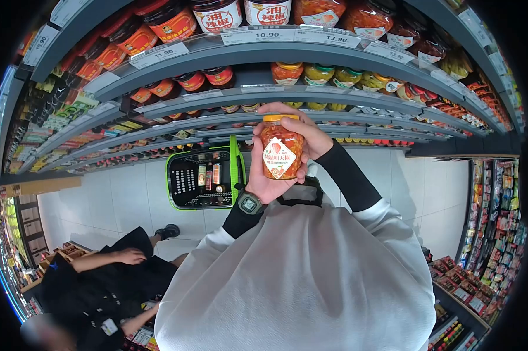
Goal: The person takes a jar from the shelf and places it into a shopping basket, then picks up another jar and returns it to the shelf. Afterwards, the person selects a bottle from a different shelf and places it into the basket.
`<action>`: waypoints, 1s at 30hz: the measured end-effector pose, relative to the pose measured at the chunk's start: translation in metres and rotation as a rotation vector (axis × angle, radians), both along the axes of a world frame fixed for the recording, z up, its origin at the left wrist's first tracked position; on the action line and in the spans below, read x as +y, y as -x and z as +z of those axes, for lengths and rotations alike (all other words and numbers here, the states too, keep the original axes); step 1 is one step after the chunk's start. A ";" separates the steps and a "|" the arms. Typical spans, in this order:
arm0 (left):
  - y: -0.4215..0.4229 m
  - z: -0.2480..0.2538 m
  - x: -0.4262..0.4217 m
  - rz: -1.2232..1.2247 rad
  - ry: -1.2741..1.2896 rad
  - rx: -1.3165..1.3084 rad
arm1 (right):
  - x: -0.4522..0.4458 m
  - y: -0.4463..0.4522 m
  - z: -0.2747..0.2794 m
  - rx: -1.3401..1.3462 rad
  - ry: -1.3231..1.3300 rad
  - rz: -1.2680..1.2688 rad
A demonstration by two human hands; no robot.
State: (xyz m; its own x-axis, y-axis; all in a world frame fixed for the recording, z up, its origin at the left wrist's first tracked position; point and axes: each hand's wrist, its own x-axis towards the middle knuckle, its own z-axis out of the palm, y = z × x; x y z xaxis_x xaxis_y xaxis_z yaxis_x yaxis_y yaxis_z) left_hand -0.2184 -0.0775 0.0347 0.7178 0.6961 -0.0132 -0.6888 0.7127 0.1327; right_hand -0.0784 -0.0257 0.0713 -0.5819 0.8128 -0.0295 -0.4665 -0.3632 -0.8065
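Note:
A glass jar of chopped red chili with a yellow lid and a white diamond label is held upright in front of my chest, label facing me. My left hand wraps round its lower left side and supports it from below, a digital watch on that wrist. From the right, my right hand grips the jar near the lid, its thumb lying across the shoulder and its other fingers partly hidden behind. Below and to the left, a black shopping basket with green trim stands on the floor with several bottles inside.
Shelves of jarred sauces and pickles with price tags curve across the front. A person in black is at the lower left, close to a low display. Racks of packaged goods stand at the right. Pale tiles cover the floor.

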 end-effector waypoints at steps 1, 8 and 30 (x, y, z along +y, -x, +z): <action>0.000 -0.001 0.000 0.007 0.014 0.011 | 0.000 -0.001 0.000 0.000 -0.004 -0.001; 0.004 -0.018 0.006 0.030 -0.135 0.225 | 0.004 -0.009 -0.001 -0.062 0.015 0.052; 0.079 -0.219 0.021 0.324 -0.645 2.276 | 0.041 -0.048 0.015 -0.415 -0.457 -0.154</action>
State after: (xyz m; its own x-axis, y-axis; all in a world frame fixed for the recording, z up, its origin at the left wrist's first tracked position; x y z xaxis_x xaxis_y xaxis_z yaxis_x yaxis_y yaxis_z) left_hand -0.2976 -0.0566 -0.1840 -0.1968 0.9718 -0.1297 0.7612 0.2348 0.6045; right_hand -0.0302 0.0149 0.0863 -0.4721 0.8700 0.1422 -0.1008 0.1070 -0.9891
